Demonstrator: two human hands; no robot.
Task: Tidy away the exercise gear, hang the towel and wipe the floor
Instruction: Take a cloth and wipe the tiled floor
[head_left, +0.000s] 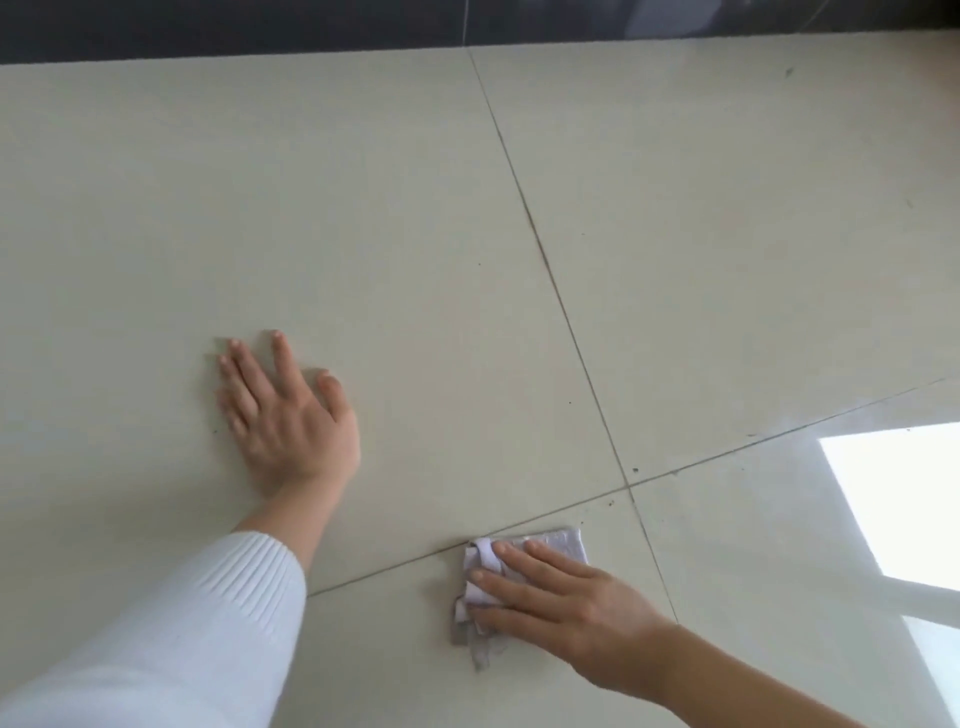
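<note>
Cream tiled floor, dark grout lines; dark skirting at far edge. White ribbed sleeve. Left hand: grip open, flat on tile. Right hand: grip open, straight fingers pressing crumpled lilac-grey cloth beside a grout line.

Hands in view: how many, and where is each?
2. The left hand lies flat on the floor; the right hand presses a crumpled cloth by the grout line. None hidden.

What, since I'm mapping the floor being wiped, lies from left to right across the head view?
White sleeve → left hand → cloth → bright reflection. The right hand lies on the cloth, so I leave it unranked.
</note>
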